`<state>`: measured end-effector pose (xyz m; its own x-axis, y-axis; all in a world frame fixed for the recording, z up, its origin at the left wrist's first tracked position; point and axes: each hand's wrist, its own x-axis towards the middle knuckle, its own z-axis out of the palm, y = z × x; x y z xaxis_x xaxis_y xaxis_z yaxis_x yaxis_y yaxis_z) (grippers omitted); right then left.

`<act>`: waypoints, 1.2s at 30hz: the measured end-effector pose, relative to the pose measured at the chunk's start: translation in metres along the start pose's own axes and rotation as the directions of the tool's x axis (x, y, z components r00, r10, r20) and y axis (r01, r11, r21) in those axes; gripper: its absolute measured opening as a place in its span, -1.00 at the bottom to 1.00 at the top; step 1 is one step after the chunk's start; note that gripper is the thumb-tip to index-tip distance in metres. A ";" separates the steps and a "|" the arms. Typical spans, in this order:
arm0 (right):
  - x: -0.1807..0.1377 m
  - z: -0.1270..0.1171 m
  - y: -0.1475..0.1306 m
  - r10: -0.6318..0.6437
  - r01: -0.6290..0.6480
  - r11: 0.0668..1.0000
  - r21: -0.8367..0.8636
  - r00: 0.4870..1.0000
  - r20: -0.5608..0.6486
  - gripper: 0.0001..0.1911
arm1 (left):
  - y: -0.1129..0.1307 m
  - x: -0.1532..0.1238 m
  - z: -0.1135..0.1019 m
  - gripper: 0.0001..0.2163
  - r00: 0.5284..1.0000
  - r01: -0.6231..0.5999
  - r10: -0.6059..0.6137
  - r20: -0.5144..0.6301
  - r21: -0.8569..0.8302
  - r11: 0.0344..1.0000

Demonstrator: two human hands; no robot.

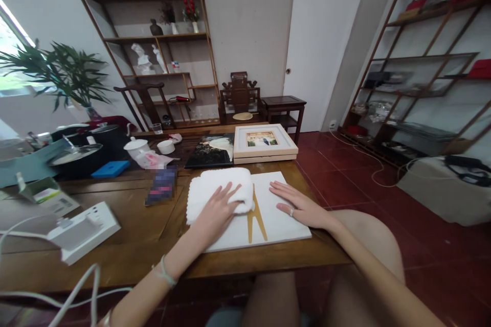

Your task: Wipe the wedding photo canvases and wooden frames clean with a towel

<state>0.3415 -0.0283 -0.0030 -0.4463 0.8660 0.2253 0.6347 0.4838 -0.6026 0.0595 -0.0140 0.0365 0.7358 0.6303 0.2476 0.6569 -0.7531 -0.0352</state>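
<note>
A folded white towel lies partly over a flat white panel at the front of the table. My left hand rests on the towel, its fingers spread. Flat on the right part of the panel is my right hand, fingers stretched out, a ring on one of them. Between the hands, a gold figure of slanting bars shows on the panel; the towel hides its upper left part. Whether the figure is printed or a loose piece, I cannot tell.
Behind the panel are a framed wedding picture and a dark picture board. To the left stand a white power strip with cables, a blue block, a white teapot and a dark pan. The table edge is close to me.
</note>
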 end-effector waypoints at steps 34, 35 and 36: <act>0.001 0.002 0.002 -0.008 0.008 1.000 -0.008 1.000 0.009 -0.44 | 0.072 -0.019 -0.012 -0.76 0.997 -0.027 0.030 0.071 -0.043 0.999; 0.001 0.002 0.002 -0.006 0.006 1.000 -0.006 1.000 0.009 -0.44 | 0.072 -0.019 -0.013 -0.75 0.997 -0.030 0.034 0.073 -0.048 0.998; 0.001 0.002 0.002 -0.005 0.005 1.000 -0.004 1.000 0.008 -0.44 | 0.070 -0.017 -0.013 -0.74 0.995 -0.026 0.031 0.090 -0.056 0.998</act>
<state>0.3413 -0.0270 -0.0050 -0.4545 0.8625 0.2225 0.6351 0.4889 -0.5981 0.0904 -0.0802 0.0427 0.7678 0.6208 0.1583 0.6272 -0.7788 0.0122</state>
